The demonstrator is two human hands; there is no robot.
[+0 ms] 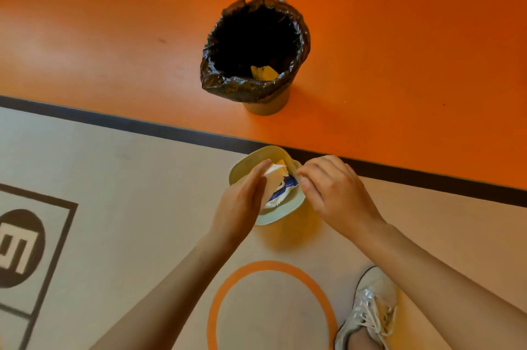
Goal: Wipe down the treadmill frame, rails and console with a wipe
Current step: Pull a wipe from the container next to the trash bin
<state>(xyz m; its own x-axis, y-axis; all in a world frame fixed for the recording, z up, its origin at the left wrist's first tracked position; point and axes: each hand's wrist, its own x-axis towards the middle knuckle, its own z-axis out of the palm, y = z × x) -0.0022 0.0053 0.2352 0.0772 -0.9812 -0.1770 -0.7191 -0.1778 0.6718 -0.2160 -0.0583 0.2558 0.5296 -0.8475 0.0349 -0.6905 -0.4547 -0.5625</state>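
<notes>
At nine o'clock in the view a dark round floor logo [20,247] sits inside a black outline on the beige floor. The left hand [242,201] reaches in from seven o'clock with its fingers straight and together, laid against the left side of a white wipe [275,175]. The thumb is hidden, so I cannot tell whether it grips the wipe. The wipe stands up out of a blue and white wipe pack [281,187] that lies in a pale green tub [285,214], just below the view's centre, on the beige floor. The tub's far rim touches a black stripe [114,121]. At twelve o'clock from the tub, well apart on the orange floor, stands a bin [268,105] lined with a black bag, a yellow scrap [263,73] inside. At six o'clock from the tub is an orange ring [225,284] on the floor. The right hand [333,189], at three o'clock from the tub, has its fingers curled, fingertips and thumb pinching the pack's edge at the rim. A silver shoe [368,309] rests at five o'clock.
</notes>
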